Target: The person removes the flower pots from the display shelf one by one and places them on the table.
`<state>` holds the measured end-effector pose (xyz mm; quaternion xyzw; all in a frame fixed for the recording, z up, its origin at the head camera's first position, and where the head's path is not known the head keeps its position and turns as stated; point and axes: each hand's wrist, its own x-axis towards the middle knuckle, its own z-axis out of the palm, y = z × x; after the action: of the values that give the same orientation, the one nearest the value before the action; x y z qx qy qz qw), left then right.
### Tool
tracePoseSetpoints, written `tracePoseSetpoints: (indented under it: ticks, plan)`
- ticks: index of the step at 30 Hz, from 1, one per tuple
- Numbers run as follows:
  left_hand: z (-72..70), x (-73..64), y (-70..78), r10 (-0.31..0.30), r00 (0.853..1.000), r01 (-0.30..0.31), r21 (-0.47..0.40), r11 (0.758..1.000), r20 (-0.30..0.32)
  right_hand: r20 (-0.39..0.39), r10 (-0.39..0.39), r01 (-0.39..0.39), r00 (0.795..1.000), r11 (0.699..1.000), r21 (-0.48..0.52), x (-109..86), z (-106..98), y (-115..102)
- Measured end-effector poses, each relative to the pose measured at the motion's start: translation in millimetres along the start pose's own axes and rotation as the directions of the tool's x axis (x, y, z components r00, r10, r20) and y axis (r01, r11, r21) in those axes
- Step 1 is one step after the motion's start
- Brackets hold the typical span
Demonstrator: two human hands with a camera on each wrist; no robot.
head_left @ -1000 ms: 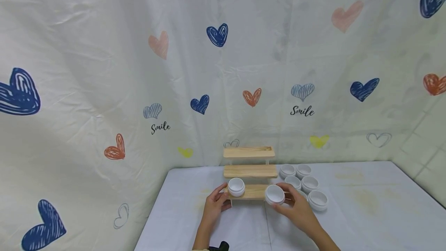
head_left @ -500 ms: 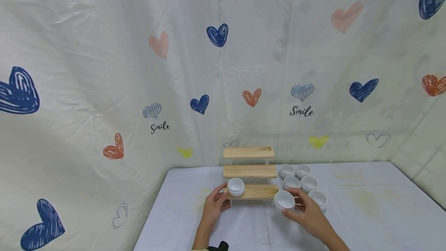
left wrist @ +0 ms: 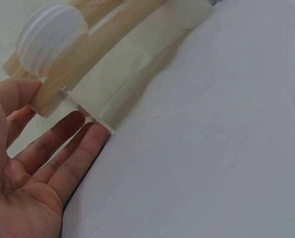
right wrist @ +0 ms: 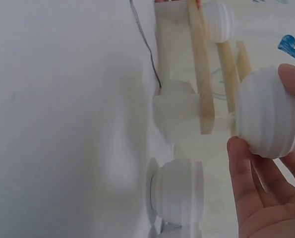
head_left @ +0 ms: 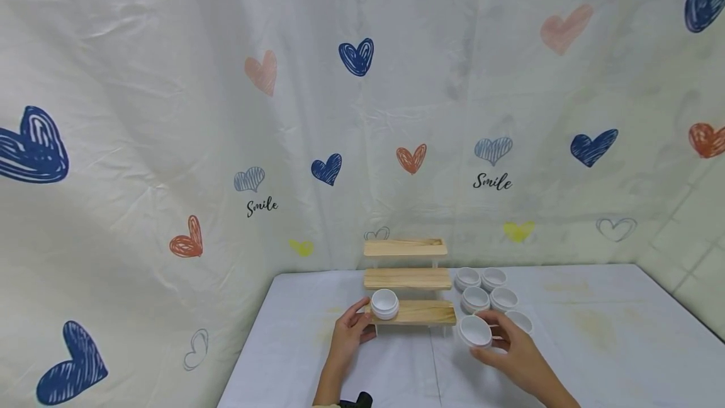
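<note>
A three-tier wooden shelf stand (head_left: pixel 427 312) with clear supports stands near the table's back edge. My left hand (head_left: pixel 349 329) pinches the left end of its lowest board, with the thumb (left wrist: pixel 26 94) at the board's end and other fingers by the clear leg. Just above that hand, a small white ribbed pot (head_left: pixel 384 305) sits on the lowest board's left end. My right hand (head_left: pixel 518 357) holds a second white ribbed pot (right wrist: pixel 266 114) between thumb and fingers, opening upward. It is right of the lowest board, raised above the tabletop in the right wrist view.
Several more white pots (head_left: pixel 503 298) stand grouped right of the stand, behind my right hand. White cloth covers the table (head_left: pixel 595 332). A curtain (head_left: pixel 430 93) printed with hearts hangs right behind it.
My right hand has moved right and slightly nearer with its pot, away from the lowest board, whose right end now shows. My left hand stays at the board's left end.
</note>
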<state>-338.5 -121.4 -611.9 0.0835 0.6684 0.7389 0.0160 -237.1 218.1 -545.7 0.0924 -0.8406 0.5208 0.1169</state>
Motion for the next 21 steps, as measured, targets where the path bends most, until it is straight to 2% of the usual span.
tracePoseSetpoints:
  ticks: [8,21]
  plan:
    - [1.3,-0.4,1.5,-0.032,0.999,0.032,-0.004,0.999,-0.011,0.021,-0.024,0.025,0.999,1.0,-0.018,-8.7,-7,7]
    - [0.7,1.5,0.0,-0.035,0.999,0.035,0.002,0.999,-0.006,0.034,-0.058,0.06,0.998,0.997,-0.057,-12.2,-15,19]
